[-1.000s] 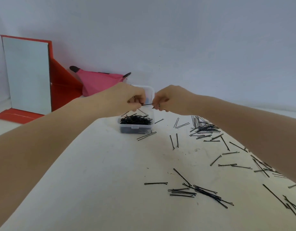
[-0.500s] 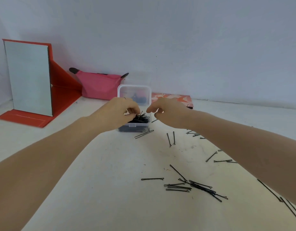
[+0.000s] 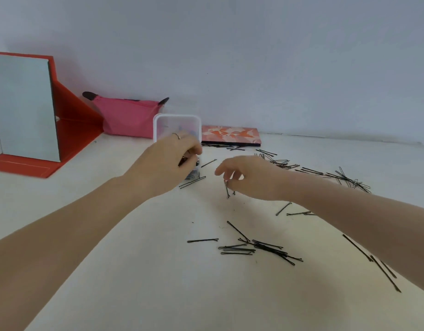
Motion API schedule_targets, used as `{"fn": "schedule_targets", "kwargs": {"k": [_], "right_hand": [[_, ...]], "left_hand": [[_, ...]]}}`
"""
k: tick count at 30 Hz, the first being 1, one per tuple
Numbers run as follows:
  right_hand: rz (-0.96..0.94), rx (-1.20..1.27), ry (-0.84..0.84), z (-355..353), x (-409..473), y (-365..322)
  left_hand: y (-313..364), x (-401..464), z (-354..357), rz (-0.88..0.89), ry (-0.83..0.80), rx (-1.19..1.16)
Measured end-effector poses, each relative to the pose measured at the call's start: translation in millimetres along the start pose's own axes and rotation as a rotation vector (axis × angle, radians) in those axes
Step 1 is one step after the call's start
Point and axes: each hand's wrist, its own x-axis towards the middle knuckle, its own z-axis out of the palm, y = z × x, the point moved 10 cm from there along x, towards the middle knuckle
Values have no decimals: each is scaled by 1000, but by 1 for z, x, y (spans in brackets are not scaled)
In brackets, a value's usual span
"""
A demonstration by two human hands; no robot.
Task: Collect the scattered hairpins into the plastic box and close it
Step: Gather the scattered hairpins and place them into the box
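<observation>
My left hand [image 3: 169, 163] drops hairpins into the plastic box [image 3: 177, 130]; at three o'clock, my right hand [image 3: 250, 177] pinches a hairpin [image 3: 227, 191] to collect.

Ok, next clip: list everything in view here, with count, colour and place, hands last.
plastic box: one, clear, mid table, mostly hidden behind the left hand
box lid: one, clear with white rim, standing open behind the box
hairpins: many, black, scattered over the right half of the table, a cluster near the front
mirror stand: one, red with a pale mirror face, far left
pouch: one, pink, against the wall
flat case: one, orange floral, right of the lid
table: one, off-white
left hand: over the box, fingers curled; what it holds is unclear
right hand: right of the box, pinching a hairpin
</observation>
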Motion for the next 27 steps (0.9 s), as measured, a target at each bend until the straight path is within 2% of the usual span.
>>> {"fn": "schedule_targets", "kwargs": {"k": [2, 4, 6, 8, 15, 21, 25, 27], "right_hand": [[34, -33, -76, 11, -29, 13], [64, -55, -114, 17, -53, 22], [106, -6, -117, 18, -77, 30], [131, 20, -129, 21, -95, 34], [132, -39, -122, 30, -110, 29], [166, -145, -181, 34, -104, 23], [192, -204, -247, 40, -101, 21], [192, -226, -260, 41, -100, 19]], "left_hand": [[34, -16, 13, 86, -89, 26], [52, -37, 41, 89, -339, 100], [53, -60, 69, 36, -619, 283], [53, -75, 79, -4, -752, 395], [72, -87, 89, 26, -869, 445], [73, -93, 93, 53, -891, 525], [77, -90, 93, 61, -839, 483], [81, -84, 90, 41, -775, 369]]}}
